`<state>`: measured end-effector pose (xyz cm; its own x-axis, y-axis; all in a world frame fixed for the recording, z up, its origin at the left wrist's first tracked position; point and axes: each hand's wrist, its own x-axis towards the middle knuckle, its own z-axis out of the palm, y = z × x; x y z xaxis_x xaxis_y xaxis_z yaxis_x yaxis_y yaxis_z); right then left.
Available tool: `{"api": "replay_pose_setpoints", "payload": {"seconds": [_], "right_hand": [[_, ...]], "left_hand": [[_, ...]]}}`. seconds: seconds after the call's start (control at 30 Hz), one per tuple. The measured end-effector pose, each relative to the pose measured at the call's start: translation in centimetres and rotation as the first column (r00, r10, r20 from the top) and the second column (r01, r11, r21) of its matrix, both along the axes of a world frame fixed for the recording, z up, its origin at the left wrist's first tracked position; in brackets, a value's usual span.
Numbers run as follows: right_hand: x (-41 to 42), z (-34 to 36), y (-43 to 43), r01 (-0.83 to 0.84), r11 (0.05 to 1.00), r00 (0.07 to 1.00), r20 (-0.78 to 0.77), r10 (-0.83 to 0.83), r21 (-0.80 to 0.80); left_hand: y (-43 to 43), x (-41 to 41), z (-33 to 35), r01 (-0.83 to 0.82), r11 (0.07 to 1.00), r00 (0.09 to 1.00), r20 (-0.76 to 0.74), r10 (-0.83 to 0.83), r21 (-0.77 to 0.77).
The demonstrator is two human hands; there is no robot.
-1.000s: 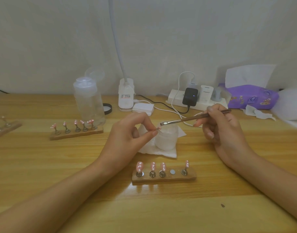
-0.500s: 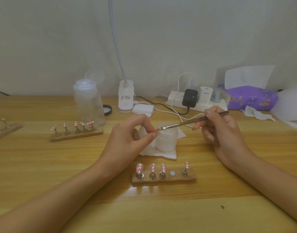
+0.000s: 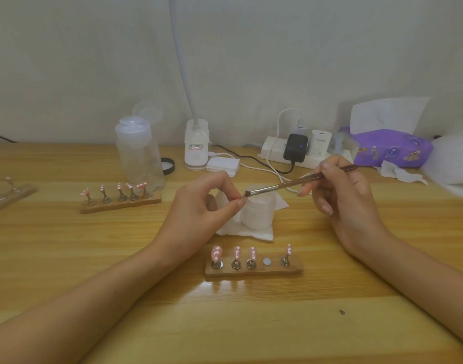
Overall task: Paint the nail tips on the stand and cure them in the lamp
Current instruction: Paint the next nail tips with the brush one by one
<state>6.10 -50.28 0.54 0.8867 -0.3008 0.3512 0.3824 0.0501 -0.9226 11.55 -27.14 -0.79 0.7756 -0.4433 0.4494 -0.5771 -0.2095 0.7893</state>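
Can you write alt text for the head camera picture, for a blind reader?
A person's left hand pinches a tiny nail tip while the right hand touches a brush to it, near a white jar. A nearby stand holds four pink tips and one bare slot.

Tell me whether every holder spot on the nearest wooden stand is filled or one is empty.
One is empty. The stand carries four pink nail tips; the fourth spot from the left shows only a bare disc.
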Motion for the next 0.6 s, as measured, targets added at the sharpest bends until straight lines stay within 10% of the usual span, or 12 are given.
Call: {"api": "replay_pose_setpoints", "payload": {"seconds": [0.6], "right_hand": [[0.2, -0.11, -0.05, 0.042, 0.999, 0.999, -0.029, -0.042, 0.011]], "left_hand": [[0.01, -0.01, -0.07, 0.001, 1.0, 1.0, 0.002, -0.001, -0.005]]}}
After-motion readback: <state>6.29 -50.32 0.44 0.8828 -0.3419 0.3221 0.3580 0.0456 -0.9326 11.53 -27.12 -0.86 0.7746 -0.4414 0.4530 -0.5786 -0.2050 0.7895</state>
